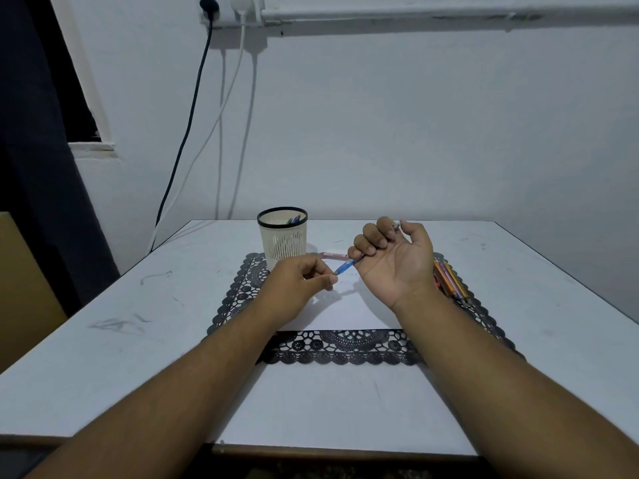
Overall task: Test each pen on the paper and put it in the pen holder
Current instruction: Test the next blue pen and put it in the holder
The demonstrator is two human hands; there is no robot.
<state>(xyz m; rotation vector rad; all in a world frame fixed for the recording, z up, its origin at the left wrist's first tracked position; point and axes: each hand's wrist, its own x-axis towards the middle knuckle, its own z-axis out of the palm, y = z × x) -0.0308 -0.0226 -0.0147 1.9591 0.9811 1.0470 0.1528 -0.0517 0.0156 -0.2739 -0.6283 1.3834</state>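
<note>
My right hand (pixel 390 261) is turned palm up above the white paper (pixel 349 312), its fingers curled round a blue pen (pixel 344 267). The pen's tip end points left toward my left hand (pixel 301 281). My left hand's thumb and forefinger are pinched together right at that tip; whether they hold a cap I cannot tell. The cream mesh pen holder (pixel 283 236) with a black rim stands at the back left of the mat, with a few pens inside. A bunch of coloured pens (pixel 451 280) lies on the mat to the right of my right wrist.
A black lace placemat (pixel 345 350) lies under the paper on the white table (pixel 138 323). A small red and white object (pixel 333 255) lies behind the paper. Cables hang down the wall at the back left. The table's front edge is near my elbows.
</note>
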